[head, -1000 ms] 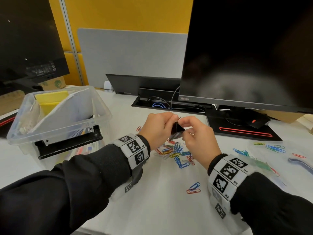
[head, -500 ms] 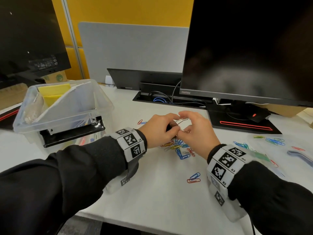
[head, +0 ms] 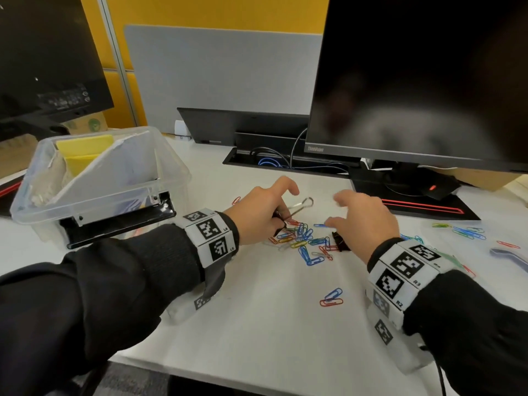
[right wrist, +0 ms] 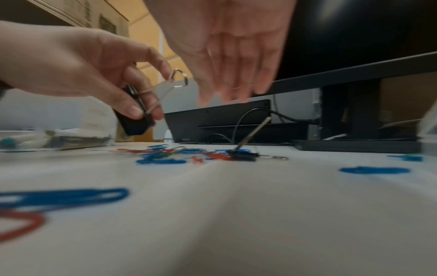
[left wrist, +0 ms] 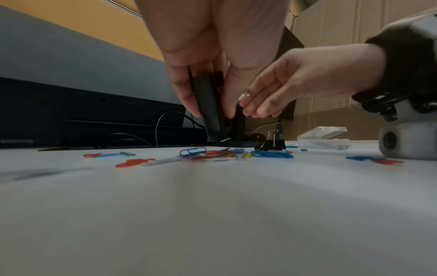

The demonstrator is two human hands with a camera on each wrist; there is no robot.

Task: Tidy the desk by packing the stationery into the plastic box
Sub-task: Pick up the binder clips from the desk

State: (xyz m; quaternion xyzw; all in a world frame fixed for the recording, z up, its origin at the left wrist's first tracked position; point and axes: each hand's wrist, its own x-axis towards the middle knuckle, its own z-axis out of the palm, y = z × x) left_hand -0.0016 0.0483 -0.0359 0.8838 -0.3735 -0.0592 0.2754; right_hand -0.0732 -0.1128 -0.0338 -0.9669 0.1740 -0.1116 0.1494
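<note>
**Binder clip in my left hand, paper clips still loose on the desk**

Far left, I see the clear plastic box (head: 168,178) standing on the white desk (head: 271,332), its rim near the desk's left side. Inside it a yellow pad (head: 85,147) stands at the back, a white sheet (head: 120,167) leans at a slant across the middle, and a black flat piece (head: 120,221) lies along its near wall. What lies lower down in the box is too blurred for me to name.

Next to the right, my left hand (head: 257,215) pinches a black binder clip (right wrist: 134,119) between thumb and curled fingers, held just above the desk; its wire handles (head: 303,204) stick out toward the right hand. Under and just right of it lies the pile of coloured paper clips (head: 303,241), flat on the desk. A second black binder clip (head: 340,241) rests on the desk at the pile's right edge, just under my right hand (head: 363,221), whose fingers are spread and loose, holding nothing.

A blue and red pair of paper clips (head: 331,298) lies alone nearer to me, with bare desk around it down to the near edge. More paper clips (head: 468,232) are scattered farther right, near a small clear case (left wrist: 324,138). Behind the hands, the monitor (head: 423,81) on its base (head: 411,195) and the cable tray (head: 285,161) close off the back.
</note>
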